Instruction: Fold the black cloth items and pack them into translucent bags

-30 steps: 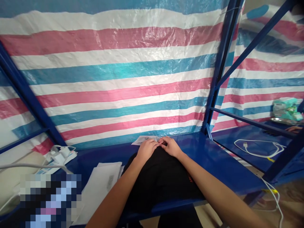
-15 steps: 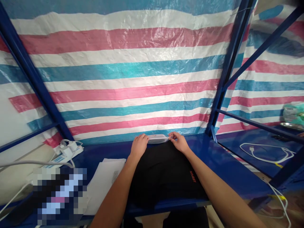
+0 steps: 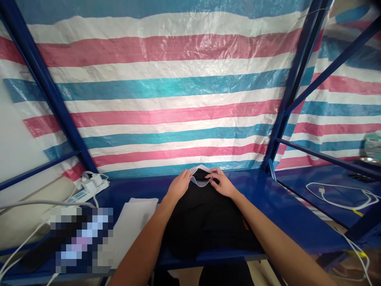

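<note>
Striped tarp [image 3: 166,95] behind a blue desk [image 3: 262,190], black garment [image 3: 205,222] lying mid-desk, near end hidden past the desk edge; left hand [image 3: 178,186] and right hand [image 3: 222,183], fingers pinching the mouth of a clear bag [image 3: 200,176] at the garment's far end; papers [image 3: 133,226] and power strip [image 3: 89,186] left, cable [image 3: 342,194] right; pixelated patch lower left

Back wall: woven plastic tarp [image 3: 166,91], horiz. stripes pink/white/teal, glossy, creased. Frame: dark-blue steel uprights, one slanting at L [image 3: 44,87], one at R [image 3: 293,87] w/ diagonal brace. Worktop [image 3: 268,198] blue painted metal, shiny. Second bay to R, same blue shelf [image 3: 327,178], same tarp behind. Far L, plain white wall [image 3: 14,135] past tarp edge. Brownish floor [image 3: 375,248] lower R. Light even, soft glare on tarp.
</note>
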A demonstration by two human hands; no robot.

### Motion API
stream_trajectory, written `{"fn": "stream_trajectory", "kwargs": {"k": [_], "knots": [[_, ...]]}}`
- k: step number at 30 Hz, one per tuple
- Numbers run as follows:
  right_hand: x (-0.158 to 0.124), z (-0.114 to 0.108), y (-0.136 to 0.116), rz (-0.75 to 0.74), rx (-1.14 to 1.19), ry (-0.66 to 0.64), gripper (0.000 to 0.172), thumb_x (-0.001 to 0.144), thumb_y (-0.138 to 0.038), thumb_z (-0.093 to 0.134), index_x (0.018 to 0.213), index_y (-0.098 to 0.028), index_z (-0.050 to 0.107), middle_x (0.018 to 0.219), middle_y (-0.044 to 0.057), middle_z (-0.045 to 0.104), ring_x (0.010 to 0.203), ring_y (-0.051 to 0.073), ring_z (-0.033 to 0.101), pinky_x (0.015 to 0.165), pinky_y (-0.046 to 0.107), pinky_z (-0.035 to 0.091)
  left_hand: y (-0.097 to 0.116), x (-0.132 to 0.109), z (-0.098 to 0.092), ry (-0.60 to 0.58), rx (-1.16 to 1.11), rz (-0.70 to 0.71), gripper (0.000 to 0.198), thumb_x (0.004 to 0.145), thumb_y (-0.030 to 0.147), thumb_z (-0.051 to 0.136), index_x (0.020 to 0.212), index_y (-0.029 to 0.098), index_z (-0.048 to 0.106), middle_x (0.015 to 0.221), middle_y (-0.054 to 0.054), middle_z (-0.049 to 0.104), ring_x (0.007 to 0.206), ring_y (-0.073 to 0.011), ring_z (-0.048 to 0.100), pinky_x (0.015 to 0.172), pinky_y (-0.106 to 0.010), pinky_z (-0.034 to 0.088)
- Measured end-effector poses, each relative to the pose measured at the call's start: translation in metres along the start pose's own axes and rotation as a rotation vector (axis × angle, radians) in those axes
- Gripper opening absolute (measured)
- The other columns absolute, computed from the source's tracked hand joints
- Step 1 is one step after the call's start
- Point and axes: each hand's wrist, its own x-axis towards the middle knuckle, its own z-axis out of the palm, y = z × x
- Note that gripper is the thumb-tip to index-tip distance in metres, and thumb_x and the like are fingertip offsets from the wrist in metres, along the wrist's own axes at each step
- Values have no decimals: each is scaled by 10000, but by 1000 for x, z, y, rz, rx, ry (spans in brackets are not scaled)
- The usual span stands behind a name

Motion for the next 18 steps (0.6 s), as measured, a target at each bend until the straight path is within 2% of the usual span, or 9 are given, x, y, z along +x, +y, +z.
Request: {"fn": "stream_trajectory", "kwargs": {"k": [3,6,8,11,14,16,18], "knots": [[-1,4,5,16,-83,-29,294,984,-256,656,1232,-288,810,1546,123,540,1490,349,452,1258,615,353,2,0,3,-16,-26,69,340,1143,256,326,1281,200,631,1270,-120,674,1147,-250,688,1000,-366,554],[-1,6,12,52,-100,-15,379,1004,-250,617,1358,-273,751,1566,122,582,1478,346,480,1261,631,350,5,0,-4,-52,-47,139,310,1121,255,397,1282,207,657,1322,-120,684,1183,-258,691,1041,-366,540],[-1,7,16,80,-82,14,418,1003,-254,614,1409,-269,714,1522,118,636,1443,333,523,1250,620,377,9,-1,-19,-73,-63,181,289,1093,266,482,1319,219,655,1352,-113,688,1224,-267,681,1073,-369,526],[-2,8,19,95,-65,37,433,983,-260,645,1411,-265,709,1487,116,668,1419,327,549,1240,606,399,13,-11,-53,-82,-120,178,361,1064,328,562,1408,243,628,1448,-112,656,1309,-288,643,1129,-394,491],[-3,9,22,100,-60,45,435,970,-244,649,1399,-256,714,1465,121,679,1404,328,560,1231,605,408,3,-44,-91,-161,-177,58,444,1062,474,561,1459,284,623,1484,-91,657,1377,-305,606,1172,-414,457],[-3,10,24,101,-55,49,442,968,-210,620,1399,-247,712,1463,125,677,1409,322,556,1237,603,401,-17,-83,-110,-236,-178,-116,586,1041,588,545,1545,289,568,1545,-99,628,1435,-334,570,1208,-448,431],[-4,12,26,100,-49,51,461,961,-170,586,1401,-235,709,1469,128,671,1414,314,550,1244,598,395,-43,-131,-122,-252,-141,-339,770,1016,682,506,1664,278,413,1653,-108,521,1501,-355,513,1232,-498,413]]}}
